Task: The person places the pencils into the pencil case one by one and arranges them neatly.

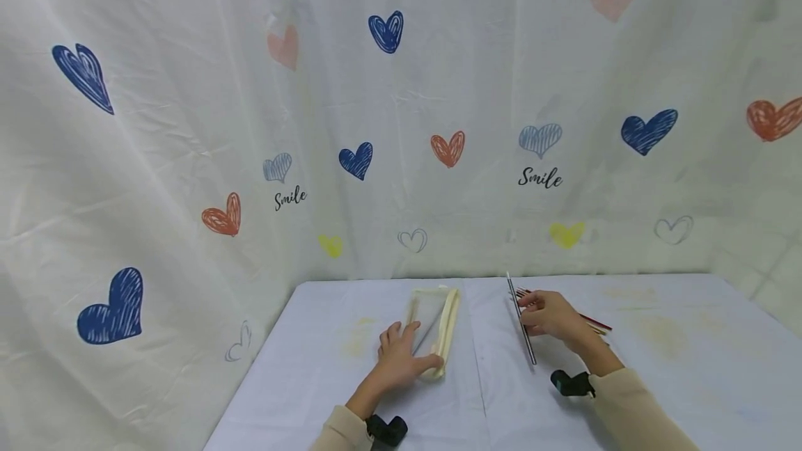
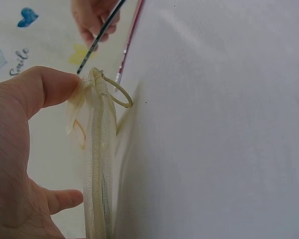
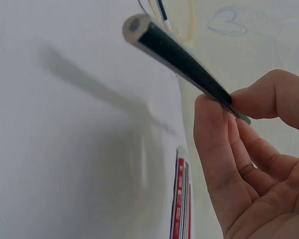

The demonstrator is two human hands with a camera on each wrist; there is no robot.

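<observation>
A cream mesh drawstring pouch [image 1: 450,322] lies on the table with a thin dark stick, seemingly a pencil [image 1: 428,331], showing through its fabric. My left hand [image 1: 399,359] rests over the near part of it, fingers spread. In the left wrist view the thumb touches the pouch's [image 2: 97,159] gathered, corded end. Between thumb and fingertips, my right hand [image 1: 551,317] pinches a dark pencil [image 3: 184,62] above the table, its flat unsharpened end toward the right wrist camera. Several more pencils [image 1: 598,326], some red, lie beneath and beside that hand, partly hidden by it.
The table [image 1: 677,381] is covered with a creased white cloth that has faint yellowish stains. Behind it hangs a white curtain [image 1: 401,103] printed with hearts and the word "Smile". A black wrist camera [image 1: 571,383] sits on the right wrist, another [image 1: 386,430] on the left.
</observation>
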